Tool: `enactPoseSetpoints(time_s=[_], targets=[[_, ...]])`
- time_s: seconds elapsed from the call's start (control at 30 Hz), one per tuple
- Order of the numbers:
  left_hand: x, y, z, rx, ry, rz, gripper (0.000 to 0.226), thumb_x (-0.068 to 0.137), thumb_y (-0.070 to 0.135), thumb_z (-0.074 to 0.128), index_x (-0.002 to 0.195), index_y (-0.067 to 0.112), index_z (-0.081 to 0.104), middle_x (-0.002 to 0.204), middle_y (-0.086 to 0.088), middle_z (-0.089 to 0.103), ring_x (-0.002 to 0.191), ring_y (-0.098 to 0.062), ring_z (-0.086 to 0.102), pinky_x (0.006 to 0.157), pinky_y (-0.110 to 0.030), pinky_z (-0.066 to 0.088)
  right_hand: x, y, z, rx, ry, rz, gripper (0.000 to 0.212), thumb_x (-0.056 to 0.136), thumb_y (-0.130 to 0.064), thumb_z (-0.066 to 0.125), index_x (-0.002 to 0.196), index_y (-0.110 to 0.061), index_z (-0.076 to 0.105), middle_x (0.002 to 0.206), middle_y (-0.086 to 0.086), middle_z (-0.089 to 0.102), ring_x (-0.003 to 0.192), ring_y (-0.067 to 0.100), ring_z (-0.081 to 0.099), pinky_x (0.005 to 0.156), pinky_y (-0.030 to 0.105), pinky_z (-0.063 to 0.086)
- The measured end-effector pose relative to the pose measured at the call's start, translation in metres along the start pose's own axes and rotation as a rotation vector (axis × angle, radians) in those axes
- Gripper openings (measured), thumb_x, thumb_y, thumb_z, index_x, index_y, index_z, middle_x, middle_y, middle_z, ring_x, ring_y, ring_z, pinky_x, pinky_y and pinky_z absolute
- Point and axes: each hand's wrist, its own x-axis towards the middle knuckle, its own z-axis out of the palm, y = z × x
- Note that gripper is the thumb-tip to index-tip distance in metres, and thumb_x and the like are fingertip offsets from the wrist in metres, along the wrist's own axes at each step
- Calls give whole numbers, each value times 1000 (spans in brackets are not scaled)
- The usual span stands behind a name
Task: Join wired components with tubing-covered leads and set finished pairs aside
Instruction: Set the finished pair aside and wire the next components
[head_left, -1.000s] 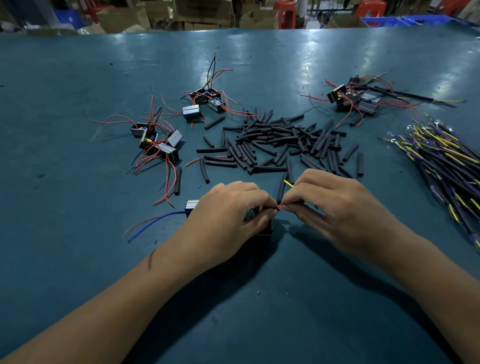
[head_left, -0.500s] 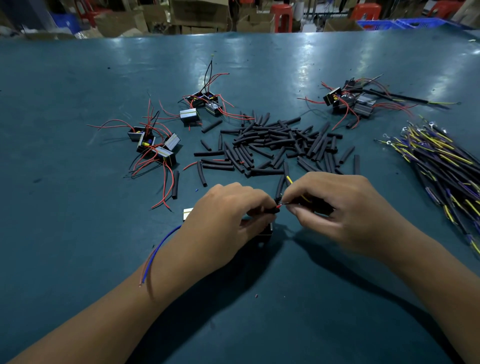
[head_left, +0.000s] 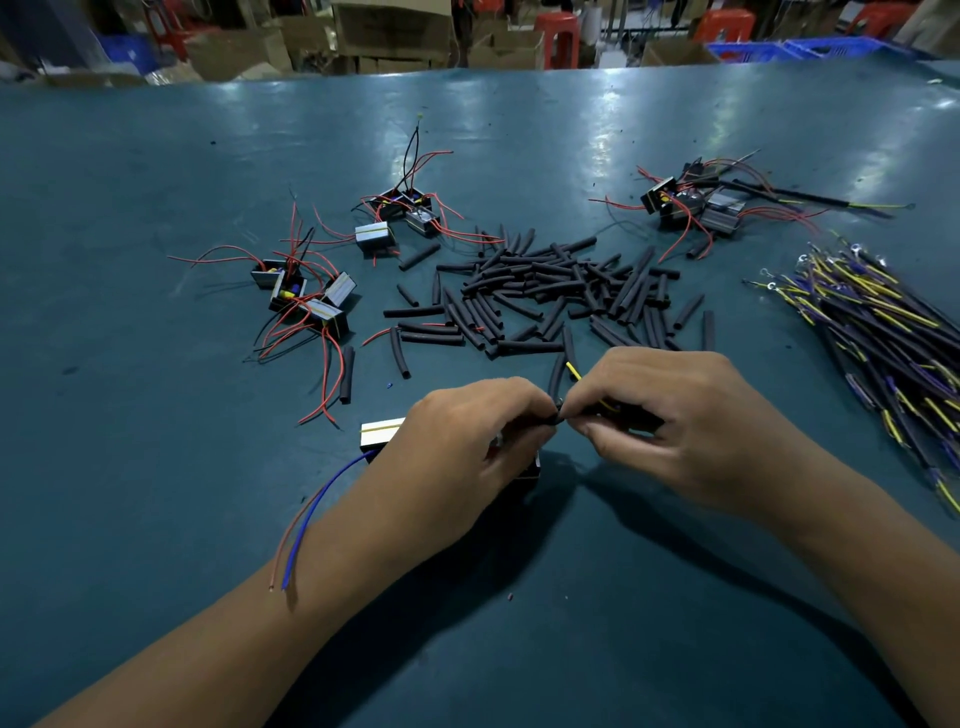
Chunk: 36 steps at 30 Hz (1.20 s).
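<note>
Black tubing (head_left: 557, 417) sits pinched between your left hand (head_left: 467, 441) and right hand (head_left: 670, 431), just in front of the tubing pile (head_left: 550, 296); the component (head_left: 382, 434) lies under your left palm. Thin, springy leads will likely slip, so hold close to the joint. No containers stand on the table (head_left: 156, 156).

Tubing pile (head_left: 550, 296) lies between component clusters (head_left: 306, 296), wire bundle (head_left: 878, 332) seemingly rightmost.

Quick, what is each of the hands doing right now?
Left hand: fingers pinch the wire joint, over a small component.
Right hand: fingers pinch the yellow lead at the same joint.
</note>
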Motion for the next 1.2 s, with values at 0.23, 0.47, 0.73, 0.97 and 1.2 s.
enactPoseSetpoints(time_s=[0.23,0.47,0.73,0.97,1.2], targets=[[1,-1,0,-7,38,12,18,95,20,61,105,12,73,87,4,69,77,-14,65,69,-41,52,-4,0,1,139,58,118,21,86,-8,62,103,-19,59,83,-13,64,68,2,59,65,6,39],[0,4,3,-42,45,-33,16,90,25,67,101,13,65,83,6,63,75,-19,61,66,-42,53,-3,-1,2,117,48,130,23,89,-14,61,109,-25,56,84,-12,66,72,6,62,67,14,45],[-1,0,1,-35,75,3,21,83,5,78,103,11,72,94,4,64,80,-10,63,73,-28,53,-4,1,2,98,73,151,22,92,-18,60,112,-26,55,87,-13,67,74,8,63,66,25,48],[2,2,6,17,129,69,11,85,7,77,95,8,73,89,3,67,78,-17,63,69,-36,53,-4,0,3,119,70,191,17,91,-19,59,107,-25,58,80,-11,65,61,16,56,58,24,43],[2,-4,-2,-16,144,-92,12,95,15,64,105,20,68,97,16,68,94,-4,62,82,-12,41,-3,-2,4,201,84,235,8,92,-28,63,99,-25,61,69,-7,62,55,13,53,53,17,39]])
